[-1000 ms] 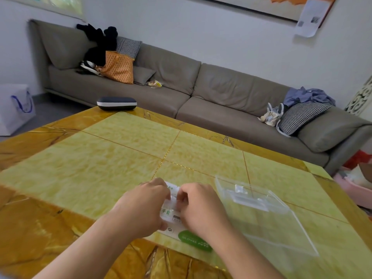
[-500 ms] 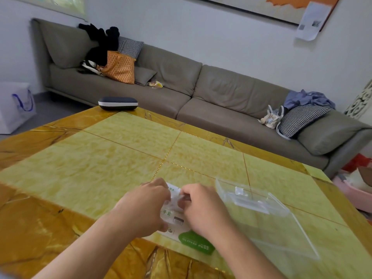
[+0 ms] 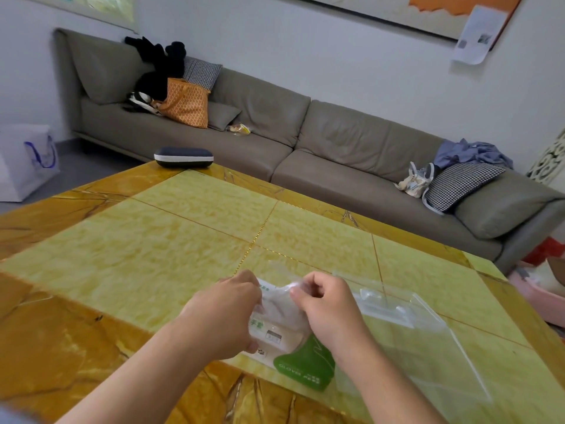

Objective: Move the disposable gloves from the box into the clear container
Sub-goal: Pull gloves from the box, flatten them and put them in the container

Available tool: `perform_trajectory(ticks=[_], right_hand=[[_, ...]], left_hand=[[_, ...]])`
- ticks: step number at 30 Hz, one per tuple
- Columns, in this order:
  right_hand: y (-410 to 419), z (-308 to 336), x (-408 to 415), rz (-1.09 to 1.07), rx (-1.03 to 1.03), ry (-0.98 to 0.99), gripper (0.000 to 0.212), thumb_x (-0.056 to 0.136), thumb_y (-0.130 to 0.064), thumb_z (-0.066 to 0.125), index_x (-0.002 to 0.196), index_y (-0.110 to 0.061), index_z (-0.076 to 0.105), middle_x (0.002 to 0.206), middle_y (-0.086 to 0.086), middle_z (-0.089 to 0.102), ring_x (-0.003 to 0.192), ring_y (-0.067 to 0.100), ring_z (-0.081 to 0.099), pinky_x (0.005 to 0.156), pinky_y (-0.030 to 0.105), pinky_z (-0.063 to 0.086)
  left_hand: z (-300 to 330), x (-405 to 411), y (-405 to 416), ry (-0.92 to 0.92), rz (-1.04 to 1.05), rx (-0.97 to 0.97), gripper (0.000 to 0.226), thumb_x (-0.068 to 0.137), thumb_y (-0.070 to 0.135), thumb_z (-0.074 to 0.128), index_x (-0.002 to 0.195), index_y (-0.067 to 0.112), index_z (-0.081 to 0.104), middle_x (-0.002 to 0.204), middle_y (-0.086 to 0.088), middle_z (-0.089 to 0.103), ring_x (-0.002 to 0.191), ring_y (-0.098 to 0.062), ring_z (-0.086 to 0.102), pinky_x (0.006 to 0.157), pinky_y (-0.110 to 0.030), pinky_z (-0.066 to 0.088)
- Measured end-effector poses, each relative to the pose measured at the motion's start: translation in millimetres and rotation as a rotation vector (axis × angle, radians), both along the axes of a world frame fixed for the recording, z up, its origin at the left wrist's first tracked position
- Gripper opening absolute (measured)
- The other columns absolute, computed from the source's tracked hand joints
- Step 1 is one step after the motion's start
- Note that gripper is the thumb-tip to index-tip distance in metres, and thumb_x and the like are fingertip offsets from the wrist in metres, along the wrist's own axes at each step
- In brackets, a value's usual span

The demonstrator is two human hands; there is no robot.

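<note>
A thin clear glove is half out of the white-and-green glove box on the marble table. My right hand pinches it; my left hand grips the box. Next, I think, comes lifting it into the clear container just right.

This is a home living room. A long grey sofa runs along a white wall, strewn with cushions, an orange bag, dark clothes and a blue garment. In front stands a yellow marble-patterned table bearing a dark case, with a framed picture above and a white shopping bag on the floor.
</note>
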State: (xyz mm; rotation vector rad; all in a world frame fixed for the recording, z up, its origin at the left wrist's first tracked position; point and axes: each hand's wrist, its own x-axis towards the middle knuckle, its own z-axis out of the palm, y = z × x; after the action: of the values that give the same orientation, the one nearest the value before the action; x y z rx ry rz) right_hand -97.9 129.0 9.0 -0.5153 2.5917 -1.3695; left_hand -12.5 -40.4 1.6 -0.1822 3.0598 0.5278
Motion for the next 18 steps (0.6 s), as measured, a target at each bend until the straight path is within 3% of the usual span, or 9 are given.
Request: perform_trajectory(ticks=[4,8,13,16,18], right_hand=[[-6.8,13.1,7.1,0.150,0.062,0.051,0.019,0.097,-0.022,0.072,0.078,-0.020,0.071,0.070,-0.006,0.069,0.066,0.006,0.060,0.067,0.029,0.054],[-6.9,18.6,8.9,0.115,0.023,0.108,0.023,0.100,-0.022,0.069,0.077,-0.022,0.074,0.072,-0.004,0.072,0.065,0.007,0.063,0.073,0.037,0.059],[-11.4,18.9,19.6,0.366,0.261,0.006,0.012,0.101,-0.021,0.068,0.102,-0.028,0.078,0.094,-0.012,0.076,0.083,0.002,0.072,0.075,0.023,0.061],[-7.4,21.2,12.6,0.231,0.390,0.173,0.011,0.093,-0.020,0.076,0.094,-0.030,0.074,0.089,-0.015,0.072,0.079,0.003,0.069,0.070,0.027,0.062],[-5.1,20.0,9.2,0.127,0.479,0.268,0.011,0.092,-0.026,0.074,0.081,-0.026,0.072,0.076,-0.010,0.071,0.068,0.010,0.068,0.067,0.039,0.062]], left_hand=[[3.5,0.6,1.5,-0.010,0.007,-0.022,0.055,0.076,0.042,0.087,0.123,0.031,0.061,0.131,0.021,0.044,0.109,-0.010,0.055,0.082,-0.036,0.059],[5.2,0.3,2.2,-0.037,-0.003,-0.041,0.054,0.077,0.044,0.086,0.124,0.031,0.062,0.133,0.020,0.045,0.113,-0.011,0.055,0.086,-0.034,0.059],[5.7,0.8,3.5,-0.045,-0.022,-0.045,0.051,0.080,0.044,0.082,0.122,0.025,0.061,0.129,0.019,0.040,0.103,-0.010,0.049,0.084,-0.034,0.057],[2.9,2.8,0.6,-0.059,-0.029,0.032,0.054,0.077,0.061,0.075,0.117,0.027,0.059,0.127,0.019,0.039,0.111,-0.008,0.048,0.089,-0.033,0.055],[5.1,4.4,2.1,-0.078,-0.020,0.092,0.062,0.080,0.072,0.066,0.125,0.029,0.059,0.134,0.019,0.040,0.117,-0.006,0.047,0.096,-0.034,0.052]])
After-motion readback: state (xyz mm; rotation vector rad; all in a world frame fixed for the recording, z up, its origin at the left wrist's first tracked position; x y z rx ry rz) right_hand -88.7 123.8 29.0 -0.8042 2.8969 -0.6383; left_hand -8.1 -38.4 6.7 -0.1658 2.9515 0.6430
